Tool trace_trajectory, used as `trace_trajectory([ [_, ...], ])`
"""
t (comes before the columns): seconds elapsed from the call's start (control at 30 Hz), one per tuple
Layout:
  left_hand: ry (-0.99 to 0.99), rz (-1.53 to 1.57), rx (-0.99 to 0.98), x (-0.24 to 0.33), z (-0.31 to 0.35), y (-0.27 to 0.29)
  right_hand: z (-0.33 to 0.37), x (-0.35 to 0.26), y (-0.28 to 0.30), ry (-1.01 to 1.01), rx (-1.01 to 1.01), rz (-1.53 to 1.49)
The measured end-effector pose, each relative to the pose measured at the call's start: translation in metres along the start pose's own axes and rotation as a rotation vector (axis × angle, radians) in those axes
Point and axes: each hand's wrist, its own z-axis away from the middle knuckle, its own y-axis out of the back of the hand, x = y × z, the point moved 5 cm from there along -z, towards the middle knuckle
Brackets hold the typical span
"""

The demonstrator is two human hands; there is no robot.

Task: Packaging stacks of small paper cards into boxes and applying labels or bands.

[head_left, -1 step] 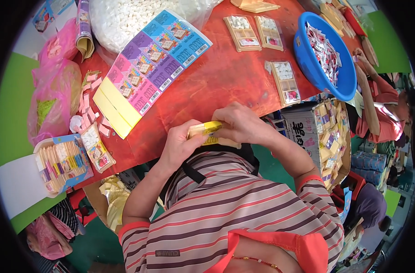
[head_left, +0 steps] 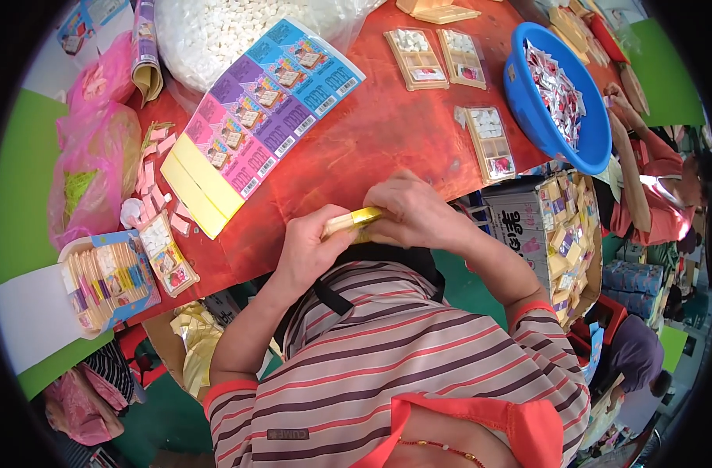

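Note:
Both hands meet at the front edge of the red table, around a small tan plastic tray [head_left: 340, 225] with a yellow label [head_left: 366, 214] on it. My left hand [head_left: 308, 243] is closed on the tray's left end. The fingers of my right hand [head_left: 413, 212] pinch the label at the right end; part of the label is hidden beneath them. Ahead lies a sheet of labels [head_left: 266, 105] in yellow, pink, purple and blue. At the left, a filled tray [head_left: 169, 253] leans by a box [head_left: 140, 295] packed with upright trays.
A blue basin [head_left: 520, 97] of small sachets stands at the right, near filled trays [head_left: 488, 144]. A large bag of white pieces [head_left: 216, 39] is at the back. Below the right edge is a carton of labelled trays [head_left: 570, 242]. Another person [head_left: 644, 179] works at the right.
The yellow label has shifted slightly on the tray, and the yellow part under my right hand shows less. My right fingers have curled in a little. The things on the table look the same.

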Motion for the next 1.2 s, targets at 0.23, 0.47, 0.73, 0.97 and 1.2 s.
trace_trajectory([
  [0.23,-0.962,-0.960,0.331,0.028,-0.004,-0.006,0.003,-0.009,0.002,0.437,0.541,0.550],
  [0.47,-0.847,-1.202,0.033,-0.003,0.016,-0.021,0.033,0.000,-0.033,0.388,0.406,0.512],
  [0.73,-0.653,-1.244,-0.111,-0.007,0.024,-0.027,0.037,0.007,-0.031,0.231,0.244,0.320],
  [0.97,-0.542,-1.201,-0.098,-0.004,0.014,-0.029,0.030,0.018,-0.039,0.022,0.097,0.500],
  [1.2,-0.523,-1.258,-0.055,-0.009,0.001,-0.032,0.016,0.017,-0.024,-0.021,0.177,0.499],
])
